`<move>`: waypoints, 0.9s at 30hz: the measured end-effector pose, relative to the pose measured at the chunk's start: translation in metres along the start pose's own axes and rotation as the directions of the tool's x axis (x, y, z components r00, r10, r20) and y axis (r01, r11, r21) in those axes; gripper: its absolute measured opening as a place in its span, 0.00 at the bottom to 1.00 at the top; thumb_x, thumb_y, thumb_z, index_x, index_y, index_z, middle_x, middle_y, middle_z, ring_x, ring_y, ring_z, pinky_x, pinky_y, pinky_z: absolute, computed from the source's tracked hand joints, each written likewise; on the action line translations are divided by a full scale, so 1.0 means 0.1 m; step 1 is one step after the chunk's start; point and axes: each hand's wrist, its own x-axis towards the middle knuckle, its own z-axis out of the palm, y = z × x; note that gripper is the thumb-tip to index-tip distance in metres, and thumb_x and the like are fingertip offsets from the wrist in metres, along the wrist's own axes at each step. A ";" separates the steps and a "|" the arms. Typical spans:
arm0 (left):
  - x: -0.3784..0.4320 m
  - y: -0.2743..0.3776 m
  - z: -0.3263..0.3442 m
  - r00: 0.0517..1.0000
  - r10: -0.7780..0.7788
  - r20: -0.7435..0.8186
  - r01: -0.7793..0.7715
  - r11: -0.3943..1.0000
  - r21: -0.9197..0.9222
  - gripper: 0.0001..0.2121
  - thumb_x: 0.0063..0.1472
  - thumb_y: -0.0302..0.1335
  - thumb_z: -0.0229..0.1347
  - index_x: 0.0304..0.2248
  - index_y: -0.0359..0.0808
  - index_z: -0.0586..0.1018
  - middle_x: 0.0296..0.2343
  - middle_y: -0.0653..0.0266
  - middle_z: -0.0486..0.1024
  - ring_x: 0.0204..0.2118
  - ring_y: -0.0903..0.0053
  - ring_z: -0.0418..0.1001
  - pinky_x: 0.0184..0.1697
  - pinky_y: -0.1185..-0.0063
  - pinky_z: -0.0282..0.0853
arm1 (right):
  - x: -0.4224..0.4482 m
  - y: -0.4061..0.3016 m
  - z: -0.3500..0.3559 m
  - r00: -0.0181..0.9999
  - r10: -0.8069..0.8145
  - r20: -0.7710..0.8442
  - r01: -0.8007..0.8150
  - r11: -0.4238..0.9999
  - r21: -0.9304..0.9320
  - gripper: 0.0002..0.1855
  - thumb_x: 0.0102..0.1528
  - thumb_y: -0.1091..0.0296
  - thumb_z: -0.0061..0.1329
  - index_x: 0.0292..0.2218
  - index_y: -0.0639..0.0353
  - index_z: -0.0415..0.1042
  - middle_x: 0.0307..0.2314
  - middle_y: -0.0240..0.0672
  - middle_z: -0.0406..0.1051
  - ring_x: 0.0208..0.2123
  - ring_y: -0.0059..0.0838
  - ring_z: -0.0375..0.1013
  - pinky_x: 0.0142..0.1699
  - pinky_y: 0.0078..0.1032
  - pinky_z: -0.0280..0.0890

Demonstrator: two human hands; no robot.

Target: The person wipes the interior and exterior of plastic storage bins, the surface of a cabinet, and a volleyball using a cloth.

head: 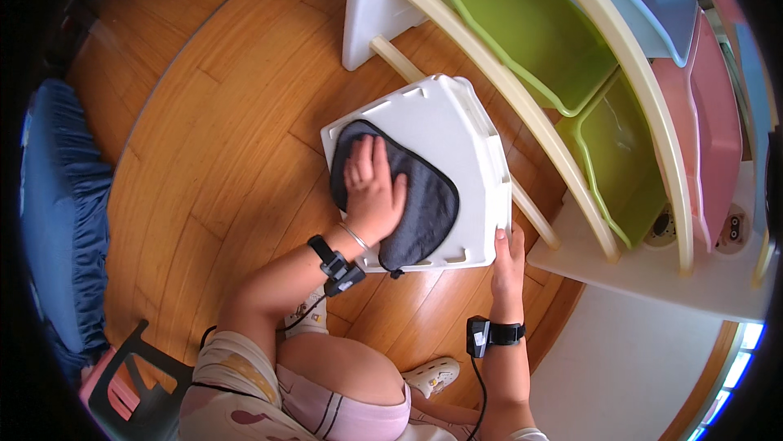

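Observation:
In front of me on the floor stands a white plastic box-like piece with small raised ridges along its upper edges. A dark grey cloth with black edging lies over the left part of its top. My left hand rests flat on this cloth, thumb spread from the other fingers, pressing rather than gripping. At the lower right corner of the white piece, my right hand holds its side; some of those fingers are hidden behind the edge. Both wrists wear black strapped devices with cables.
A storage rack with cream rails stands at upper right, holding green bins, a pink bin and a blue bin. A dark chair-like frame is at lower left, near a blue ruffled cover. The floor is wooden.

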 end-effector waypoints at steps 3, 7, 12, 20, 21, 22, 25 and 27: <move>-0.21 0.35 -0.04 0.989 0.145 0.031 -0.141 0.985 -0.100 0.36 0.56 0.36 0.52 0.57 0.21 0.52 0.57 0.39 0.46 0.60 0.44 0.45 0.61 0.52 0.39 | -0.01 -0.16 -0.03 0.997 -0.070 0.035 0.074 0.989 -0.129 0.38 0.56 0.52 0.51 0.54 0.77 0.55 0.47 0.52 0.64 0.50 0.36 0.64 0.55 0.29 0.58; -0.53 0.65 -0.06 0.898 0.419 0.134 -0.382 0.894 -0.235 0.37 0.55 0.40 0.53 0.57 0.24 0.55 0.58 0.42 0.45 0.61 0.43 0.42 0.59 0.47 0.38 | 0.00 -0.21 0.04 0.988 -0.151 0.016 0.152 0.983 -0.103 0.35 0.56 0.55 0.49 0.54 0.75 0.56 0.46 0.49 0.65 0.49 0.36 0.65 0.54 0.29 0.58; -0.47 0.67 -0.02 0.783 0.614 0.098 -0.576 0.776 -0.256 0.36 0.53 0.49 0.55 0.56 0.34 0.64 0.55 0.52 0.57 0.61 0.53 0.52 0.60 0.52 0.41 | 0.00 -0.18 0.03 0.989 -0.149 0.026 0.151 0.983 -0.100 0.35 0.56 0.55 0.49 0.54 0.73 0.57 0.46 0.48 0.65 0.49 0.36 0.64 0.54 0.30 0.58; -0.47 0.26 0.03 0.875 0.473 0.103 -0.444 0.869 -0.220 0.37 0.58 0.56 0.45 0.55 0.31 0.63 0.57 0.46 0.53 0.60 0.48 0.50 0.60 0.51 0.40 | 0.02 -0.30 0.16 0.988 -0.146 0.042 0.147 0.989 -0.032 0.35 0.56 0.54 0.50 0.54 0.74 0.57 0.45 0.48 0.65 0.48 0.34 0.65 0.53 0.29 0.59; -0.51 0.18 0.05 0.888 0.447 0.109 -0.419 0.883 -0.213 0.37 0.59 0.55 0.44 0.56 0.30 0.61 0.57 0.45 0.53 0.61 0.48 0.49 0.60 0.51 0.40 | 0.03 -0.28 0.14 0.986 -0.157 0.047 0.160 0.985 -0.061 0.35 0.55 0.53 0.50 0.54 0.74 0.57 0.45 0.48 0.64 0.48 0.35 0.64 0.54 0.30 0.58; -0.54 0.10 0.06 0.903 0.421 0.086 -0.396 0.892 -0.217 0.37 0.59 0.53 0.44 0.57 0.30 0.60 0.58 0.45 0.51 0.61 0.47 0.48 0.60 0.51 0.39 | 0.04 -0.25 0.12 0.984 -0.170 0.052 0.174 0.981 -0.090 0.36 0.55 0.53 0.50 0.54 0.73 0.57 0.45 0.48 0.63 0.49 0.37 0.64 0.54 0.32 0.58; -0.61 -0.08 0.08 0.932 0.357 0.058 -0.340 0.920 -0.196 0.38 0.56 0.52 0.49 0.57 0.29 0.60 0.57 0.46 0.53 0.61 0.50 0.50 0.59 0.50 0.42 | 0.05 -0.16 0.08 0.968 -0.248 -0.031 0.222 0.910 -0.351 0.36 0.54 0.52 0.50 0.54 0.71 0.58 0.46 0.49 0.59 0.50 0.40 0.60 0.56 0.34 0.56; -0.64 -0.06 0.08 0.938 0.342 0.057 -0.326 0.925 -0.197 0.40 0.56 0.52 0.49 0.58 0.27 0.57 0.58 0.44 0.50 0.61 0.46 0.48 0.59 0.49 0.40 | 0.03 -0.13 0.12 0.970 -0.238 -0.038 0.221 0.940 -0.260 0.37 0.53 0.51 0.50 0.55 0.69 0.57 0.47 0.50 0.56 0.51 0.43 0.57 0.57 0.36 0.54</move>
